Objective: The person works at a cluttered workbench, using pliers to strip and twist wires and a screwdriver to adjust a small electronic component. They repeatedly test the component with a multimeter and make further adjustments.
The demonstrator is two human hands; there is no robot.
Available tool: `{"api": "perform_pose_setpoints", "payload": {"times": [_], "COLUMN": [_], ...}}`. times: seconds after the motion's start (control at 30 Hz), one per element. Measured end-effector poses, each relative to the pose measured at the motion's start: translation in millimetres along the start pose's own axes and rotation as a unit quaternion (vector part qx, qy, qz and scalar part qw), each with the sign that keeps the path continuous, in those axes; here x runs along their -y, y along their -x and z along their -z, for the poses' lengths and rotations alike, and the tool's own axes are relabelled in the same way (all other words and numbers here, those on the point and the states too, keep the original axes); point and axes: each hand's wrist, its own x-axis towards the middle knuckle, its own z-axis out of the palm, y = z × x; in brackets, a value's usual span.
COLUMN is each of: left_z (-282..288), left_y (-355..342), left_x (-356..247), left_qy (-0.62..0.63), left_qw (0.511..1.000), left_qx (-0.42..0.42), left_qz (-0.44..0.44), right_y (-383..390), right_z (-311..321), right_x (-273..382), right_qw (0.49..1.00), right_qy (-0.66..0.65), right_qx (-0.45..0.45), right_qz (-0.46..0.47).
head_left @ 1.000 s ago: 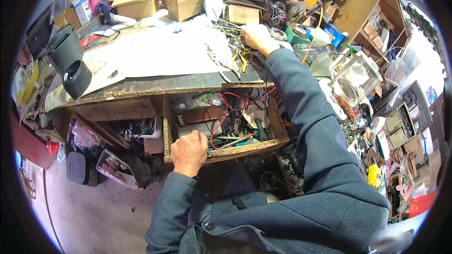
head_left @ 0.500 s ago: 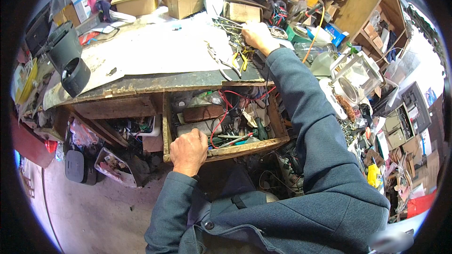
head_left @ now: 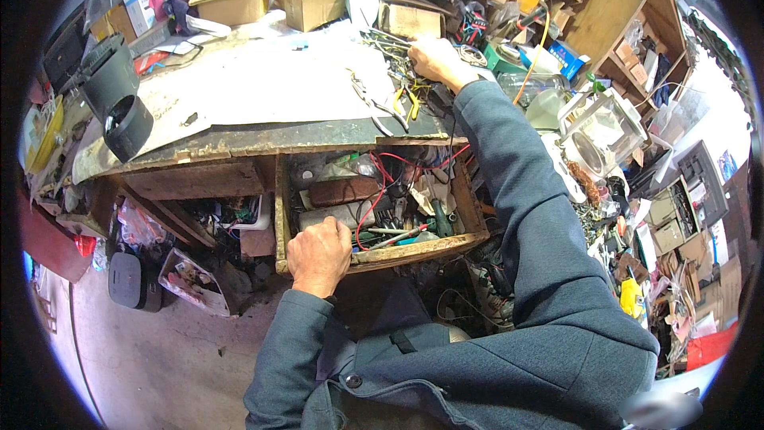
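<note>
An open wooden drawer (head_left: 390, 258) full of tools juts from under the workbench. My left hand (head_left: 320, 253) is curled closed over the left end of its front edge, knuckles up. In the drawer lie a brown block (head_left: 344, 190), a looped red wire (head_left: 368, 215) and several screwdriver-like handles. My right hand (head_left: 438, 60) is stretched far across the bench to a heap of thin metal tools (head_left: 387, 46). Its fingers are bent down into the heap, and what they pinch is hidden. Nearer to me lie yellow-handled pliers (head_left: 412, 102) and another pair with pale handles (head_left: 390, 119).
A white sheet (head_left: 278, 84) covers much of the bench top (head_left: 239, 139). Cardboard boxes (head_left: 314, 0) stand at the back; dark cylinders (head_left: 127, 131) are at the left. Jars, boxes and a clear plastic container (head_left: 609, 123) crowd the right side. A bin (head_left: 195, 283) sits on the floor.
My right hand has stayed at the tool heap, its forearm shifting very slightly to the right. The left hand keeps its place on the drawer edge.
</note>
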Motion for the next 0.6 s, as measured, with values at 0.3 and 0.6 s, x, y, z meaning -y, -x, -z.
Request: {"api": "perform_pose_setpoints", "payload": {"times": [0.3, 0.6], "left_z": [-2, 3], "left_y": [-1, -1], "left_x": [1, -2], "left_qy": [0.013, 0.027], "left_qw": [0.999, 0.998], "left_qx": [0.027, 0.033], "left_qz": [0.029, 0.039], "right_y": [0, 23], "right_z": [-5, 30], "right_x": [-7, 24], "right_qw": [0.975, 0.946], "right_qy": [-0.183, -0.294], "right_qx": [-0.128, -0.131], "right_qz": [0.018, -0.050]}}
